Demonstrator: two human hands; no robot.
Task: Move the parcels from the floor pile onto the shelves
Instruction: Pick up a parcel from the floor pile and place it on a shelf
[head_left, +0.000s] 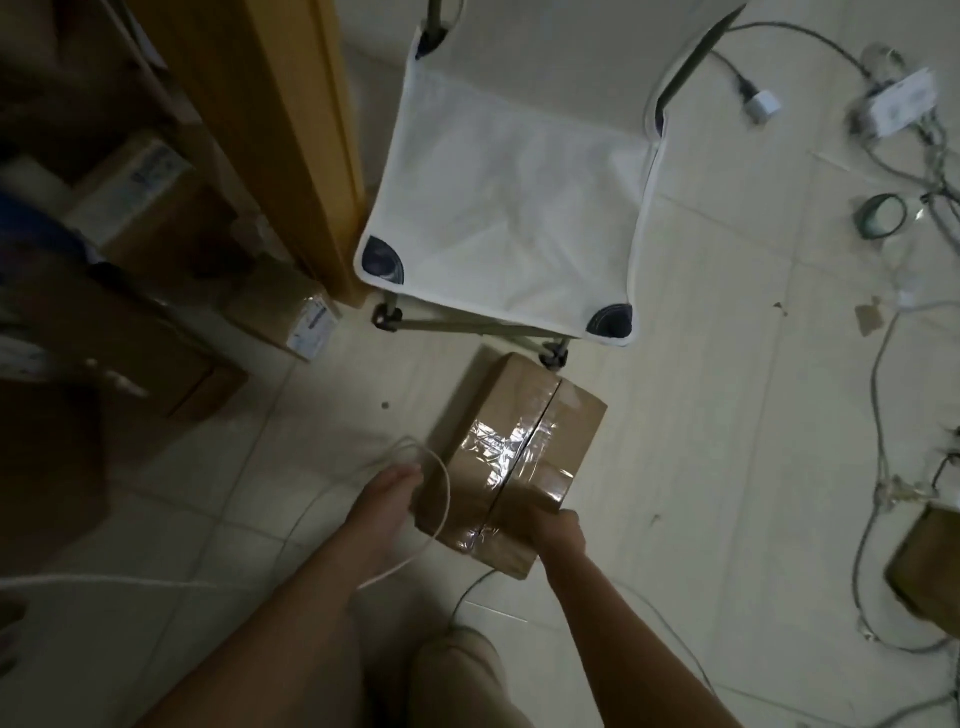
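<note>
While you hold the brown cardboard parcel sealed with shiny clear tape by its near end, it sits low over the pale tiled floor, just in front of your knees; whether its far end rests on the tiles you cannot tell. Your left hand lies against the parcel's left side with the fingers close together, and whether they curl beneath is hidden. Your right hand grips the near right corner, thumb on the top edge and fingers tucked under out of sight. A thin white cord loops across your left hand and the parcel's left edge.

Just beyond the parcel stands a white fabric folding seat on a dark metal frame. To its left rises a yellowish wooden post, and left of that, in dim light, are shelves stacked with cardboard boxes; a small labelled carton stands at the post's foot. Well apart on the right lie grey cables, a white power strip, a roll of tape, and another brown box at the frame's edge.
</note>
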